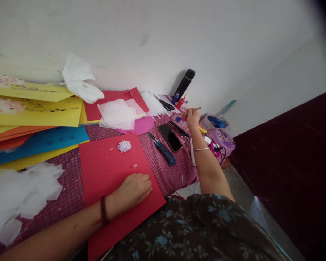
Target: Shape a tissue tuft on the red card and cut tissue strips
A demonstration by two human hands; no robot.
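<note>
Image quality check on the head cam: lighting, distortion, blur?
Head view: soft light, faint shadow on the wall beside the black bottle; upper-right corner blacked out; maroon surface at right underexposed, small bright glint at its edge; wide-angle stretch on the left forearm; small items around the right hand look soft, red sheet edges readable.

The single view looks from the person's head, forward and down, tilted; a checked red cloth (167, 183) runs across the left and centre of the frame, a plain white wall (125, 43) fills the top; the dark floral garment (179, 232) is close, bottom centre.
</note>
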